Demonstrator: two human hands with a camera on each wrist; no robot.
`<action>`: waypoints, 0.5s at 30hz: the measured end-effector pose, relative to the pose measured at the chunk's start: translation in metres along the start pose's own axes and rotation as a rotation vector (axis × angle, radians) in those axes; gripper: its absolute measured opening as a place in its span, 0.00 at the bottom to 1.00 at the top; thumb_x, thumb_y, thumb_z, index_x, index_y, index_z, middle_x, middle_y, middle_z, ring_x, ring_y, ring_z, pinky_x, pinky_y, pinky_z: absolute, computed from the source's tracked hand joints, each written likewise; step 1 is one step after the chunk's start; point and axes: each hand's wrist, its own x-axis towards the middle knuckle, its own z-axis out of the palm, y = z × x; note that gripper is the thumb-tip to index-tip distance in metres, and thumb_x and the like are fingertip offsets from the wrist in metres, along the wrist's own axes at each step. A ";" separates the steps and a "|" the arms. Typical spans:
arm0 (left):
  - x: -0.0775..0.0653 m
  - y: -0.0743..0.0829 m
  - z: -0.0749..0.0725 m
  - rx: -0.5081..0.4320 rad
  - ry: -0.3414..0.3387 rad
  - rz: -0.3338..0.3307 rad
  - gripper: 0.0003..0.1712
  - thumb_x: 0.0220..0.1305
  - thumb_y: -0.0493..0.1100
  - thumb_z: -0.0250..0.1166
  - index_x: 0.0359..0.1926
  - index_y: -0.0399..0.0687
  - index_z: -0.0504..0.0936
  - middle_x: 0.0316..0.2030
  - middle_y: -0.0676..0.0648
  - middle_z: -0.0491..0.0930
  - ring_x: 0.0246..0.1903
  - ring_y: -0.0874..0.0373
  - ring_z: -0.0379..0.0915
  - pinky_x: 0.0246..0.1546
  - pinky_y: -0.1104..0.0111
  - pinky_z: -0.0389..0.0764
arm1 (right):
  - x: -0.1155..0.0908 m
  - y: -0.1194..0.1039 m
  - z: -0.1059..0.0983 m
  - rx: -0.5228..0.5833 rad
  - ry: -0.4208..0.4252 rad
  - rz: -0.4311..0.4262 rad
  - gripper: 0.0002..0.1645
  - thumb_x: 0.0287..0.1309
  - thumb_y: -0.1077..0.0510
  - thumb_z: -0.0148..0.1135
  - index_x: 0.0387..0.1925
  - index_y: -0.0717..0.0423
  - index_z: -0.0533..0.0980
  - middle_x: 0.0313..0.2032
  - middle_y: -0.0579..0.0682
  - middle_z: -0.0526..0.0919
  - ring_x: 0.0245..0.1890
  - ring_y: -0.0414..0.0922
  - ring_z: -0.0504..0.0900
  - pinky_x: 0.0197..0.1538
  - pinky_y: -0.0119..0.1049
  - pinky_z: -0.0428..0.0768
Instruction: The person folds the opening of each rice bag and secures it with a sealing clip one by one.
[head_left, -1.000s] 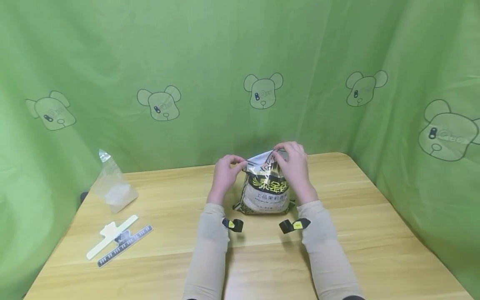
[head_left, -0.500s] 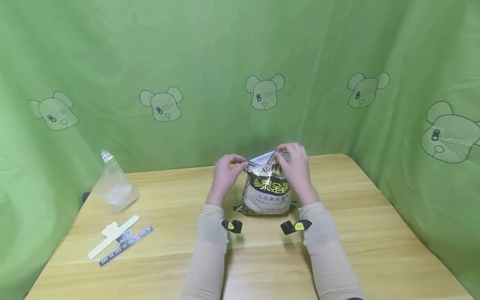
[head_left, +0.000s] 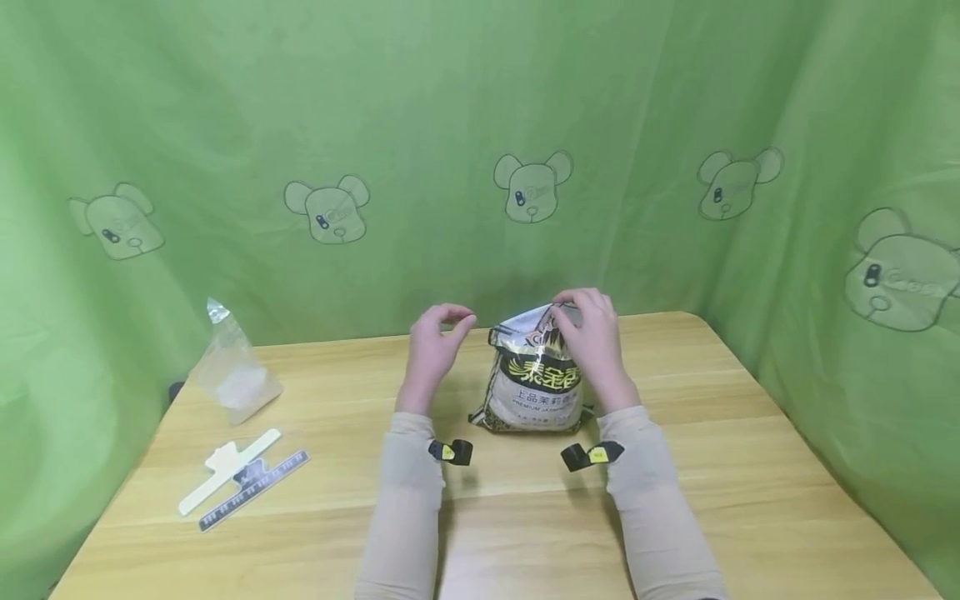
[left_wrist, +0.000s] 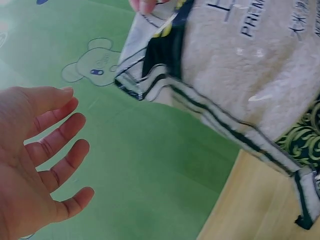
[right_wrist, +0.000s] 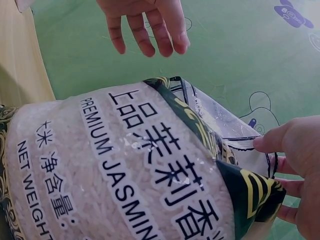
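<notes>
A plump bag of jasmine rice point(head_left: 534, 392) stands upright on the table, its printed front facing me and its top edge folded over. Through the clear plastic the grains point(right_wrist: 165, 210) show in the right wrist view. My right hand point(head_left: 592, 337) pinches the bag's top right corner between thumb and fingers, some of them hidden behind the bag. To the left of the bag, my left hand point(head_left: 437, 350) is held apart from it, holding nothing. In the left wrist view the left hand's fingers point(left_wrist: 65, 132) are spread and relaxed, facing the bag's upper left corner point(left_wrist: 131, 82).
At the table's left side stands a clear plastic bag point(head_left: 238, 379) with white contents, its top twisted narrow. In front of it lie a white bag clip point(head_left: 225, 475) and a clear clip with dark markings point(head_left: 255, 492). Green curtains point(head_left: 420, 108) enclose the table point(head_left: 750, 467).
My left hand has let go of the rice bag's upper left corner and moved a little left. The right hand stays on its corner, and the bag has hardly moved.
</notes>
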 end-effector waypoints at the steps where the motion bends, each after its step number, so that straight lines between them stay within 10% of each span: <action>1: 0.000 0.000 -0.001 -0.004 0.014 0.001 0.12 0.63 0.46 0.66 0.44 0.45 0.84 0.44 0.45 0.84 0.48 0.52 0.77 0.53 0.57 0.79 | 0.000 0.000 0.000 -0.001 0.000 0.001 0.12 0.62 0.58 0.62 0.44 0.60 0.78 0.50 0.59 0.79 0.56 0.57 0.71 0.65 0.59 0.64; 15: 0.004 -0.001 -0.023 0.079 0.065 0.075 0.12 0.68 0.46 0.61 0.45 0.43 0.83 0.42 0.44 0.84 0.44 0.52 0.78 0.50 0.59 0.79 | 0.000 0.000 0.002 0.000 0.000 0.010 0.12 0.62 0.57 0.63 0.44 0.59 0.78 0.50 0.59 0.79 0.56 0.57 0.71 0.65 0.59 0.64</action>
